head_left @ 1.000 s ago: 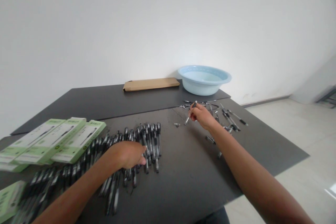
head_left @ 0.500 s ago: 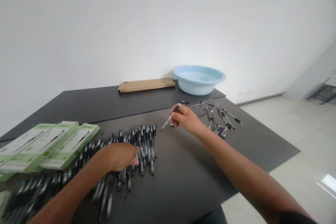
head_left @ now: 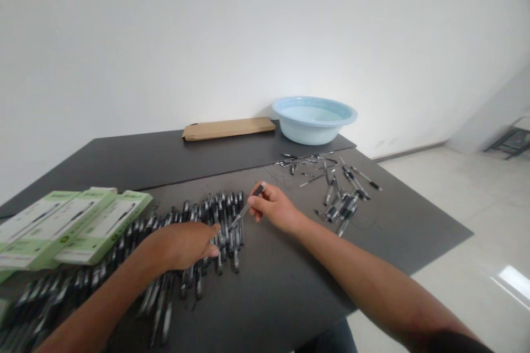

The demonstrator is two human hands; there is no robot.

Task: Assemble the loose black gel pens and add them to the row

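My right hand [head_left: 275, 208] pinches a clear gel pen [head_left: 240, 216] by its black-grip end. The pen slants down to the left, its far end over the right side of a dense pile of similar pens [head_left: 226, 207]. My left hand [head_left: 188, 244] rests over that pile, palm down. Its thumb and forefinger are apart, pointing right, and nothing shows gripped between them; the other fingers are hidden beneath the hand. More loose pens and pen parts [head_left: 346, 205] lie scattered beyond my right forearm.
Green-and-white pen boxes [head_left: 85, 223] overlap on the left of the dark table [head_left: 281, 298]. At the back lie a flat brown cardboard piece [head_left: 229, 129] and a light blue basin [head_left: 312, 131], near the wall. The table's right edge drops to a pale tiled floor [head_left: 467, 193].
My right hand has moved left and a little toward me, bringing the pen over the pile's edge. My left hand stays almost in place. The view has shifted slightly.
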